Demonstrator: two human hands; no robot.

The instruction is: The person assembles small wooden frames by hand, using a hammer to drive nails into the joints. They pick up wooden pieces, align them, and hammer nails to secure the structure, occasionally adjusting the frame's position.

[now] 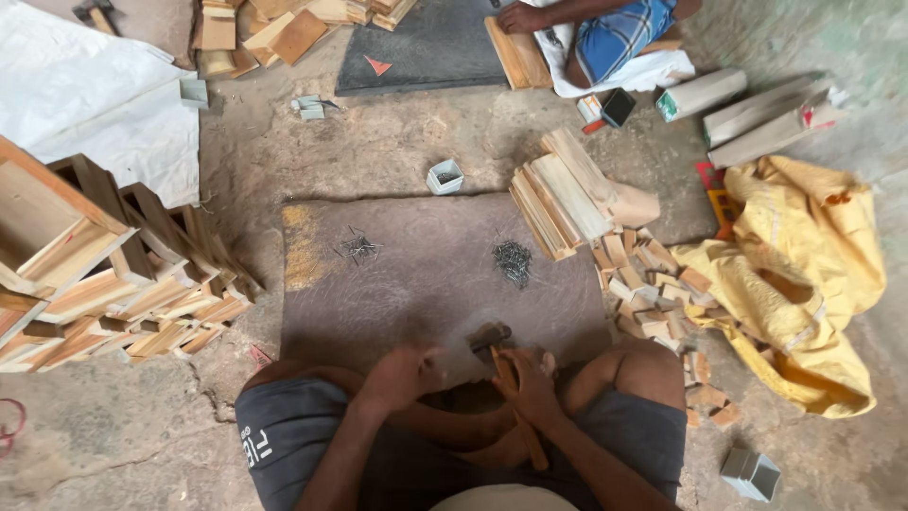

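- Spreading across the middle of the concrete floor, a dark rectangular stone slab lies in front of the seated person's crossed legs.
- Stacked at 9 o'clock from the slab, pale open wooden frames lean in rows, with a white sheet behind them at 10 o'clock.
- Lying at 3 o'clock, a crumpled yellow sack rests on the floor.
- Sitting at 1 o'clock, a bundle of wooden slats is just beside the slab's far right corner, and a heap of small wooden offcuts spills below it.
- Working at 12 o'clock, another person's hand rests on a board at the top edge of the view.
- Holding a wooden-handled hammer, the right hand has its grip wrapped shut round the handle; the hammer head sits over the slab's near edge at 6 o'clock.
- Hovering just beside the hammer head, the left hand is blurred; I cannot tell how far its grip is closed or whether it holds anything.
- Resting on the slab, a dark pile of nails lies toward 2 o'clock, and a smaller scatter of nails toward 10 o'clock.
- Standing at 12 o'clock off the slab's far edge, a small grey box sits open.
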